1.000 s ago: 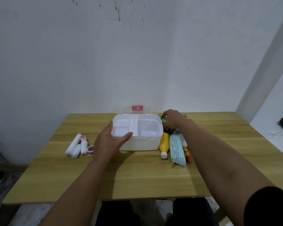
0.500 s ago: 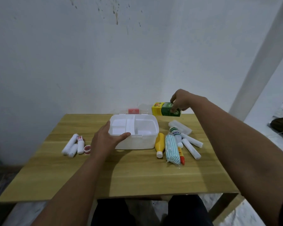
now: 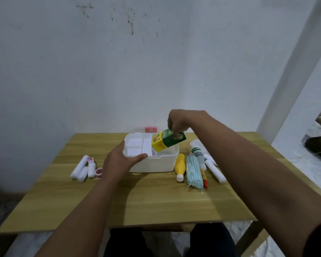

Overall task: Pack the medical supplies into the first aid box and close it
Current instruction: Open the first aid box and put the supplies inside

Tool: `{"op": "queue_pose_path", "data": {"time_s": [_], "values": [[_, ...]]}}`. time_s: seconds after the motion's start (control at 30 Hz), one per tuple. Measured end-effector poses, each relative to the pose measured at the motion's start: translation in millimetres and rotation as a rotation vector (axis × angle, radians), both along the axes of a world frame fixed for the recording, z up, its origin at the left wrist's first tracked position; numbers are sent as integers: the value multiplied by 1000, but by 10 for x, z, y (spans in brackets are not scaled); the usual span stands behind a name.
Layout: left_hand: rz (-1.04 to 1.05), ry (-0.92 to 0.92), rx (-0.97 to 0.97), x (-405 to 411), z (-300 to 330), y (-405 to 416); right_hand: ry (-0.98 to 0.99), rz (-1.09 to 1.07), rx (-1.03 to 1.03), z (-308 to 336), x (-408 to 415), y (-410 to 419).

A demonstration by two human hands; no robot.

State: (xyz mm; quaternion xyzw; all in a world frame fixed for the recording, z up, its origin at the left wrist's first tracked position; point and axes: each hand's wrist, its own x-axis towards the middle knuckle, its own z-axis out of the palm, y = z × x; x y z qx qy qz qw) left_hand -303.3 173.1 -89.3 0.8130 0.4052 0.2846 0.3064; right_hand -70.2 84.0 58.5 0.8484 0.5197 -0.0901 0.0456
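The right hand (image 3: 177, 123) pinches a green-and-yellow carton (image 3: 167, 141) from above, fingers closed on its top, holding it tilted over the right compartment of the white box (image 3: 156, 162). The left hand (image 3: 119, 160) is spread wide, its thumb lying on the box's near rim and its palm against the left wall. The box sits toward the table's (image 3: 137, 201) far edge, midway along it. A yellow bottle (image 3: 180, 166) lies just right of the box.
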Motion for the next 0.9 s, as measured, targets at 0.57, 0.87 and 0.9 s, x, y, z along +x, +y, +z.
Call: {"op": "queue_pose_path", "data": {"time_s": [0.57,0.87,0.9], "values": [[24,-21,9,46,-14,-20,262,-37,248,-744,-216,244],[24,-12,13,31,-29,-2,336,-106,406,-900,-361,204],[28,-6,15,38,-31,-2,324,-102,396,-924,-372,217]]}}
